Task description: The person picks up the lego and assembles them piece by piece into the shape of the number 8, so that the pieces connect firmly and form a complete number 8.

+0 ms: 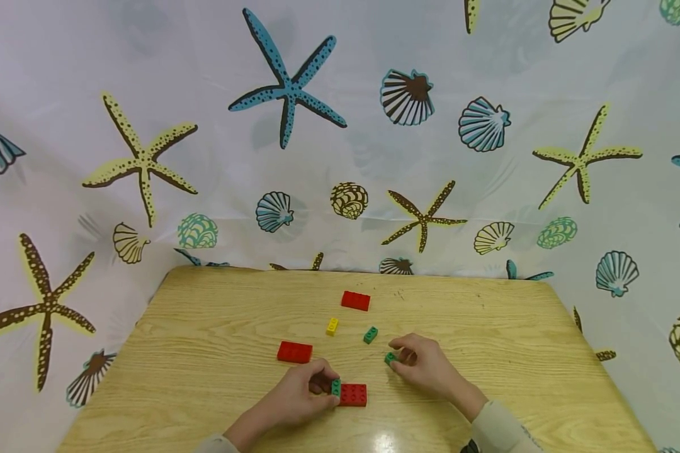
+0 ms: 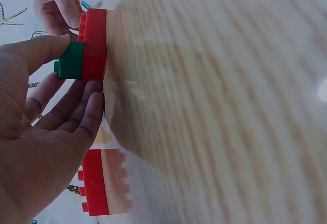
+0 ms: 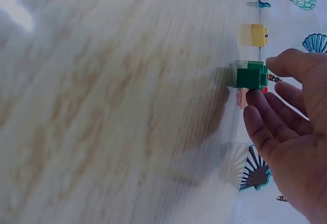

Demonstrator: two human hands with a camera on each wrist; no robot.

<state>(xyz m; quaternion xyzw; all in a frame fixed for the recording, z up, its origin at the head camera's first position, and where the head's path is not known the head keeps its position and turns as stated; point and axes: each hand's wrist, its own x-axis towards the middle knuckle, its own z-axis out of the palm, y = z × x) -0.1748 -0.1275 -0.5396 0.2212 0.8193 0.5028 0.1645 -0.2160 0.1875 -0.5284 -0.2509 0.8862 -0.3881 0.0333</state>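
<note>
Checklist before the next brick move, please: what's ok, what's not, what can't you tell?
1. Left hand pinching the first green brick: ok.
2. That brick over the end of the red brick: ok, left end in the head view.
3. Fully pressed down: cannot tell.
4. Right hand firmly gripping the second green brick: cannot tell; thumb and fingers are close to it.
5. Second green brick on the red brick: not ok, it is apart.
6. Yellow brick clear of both hands: ok.
</note>
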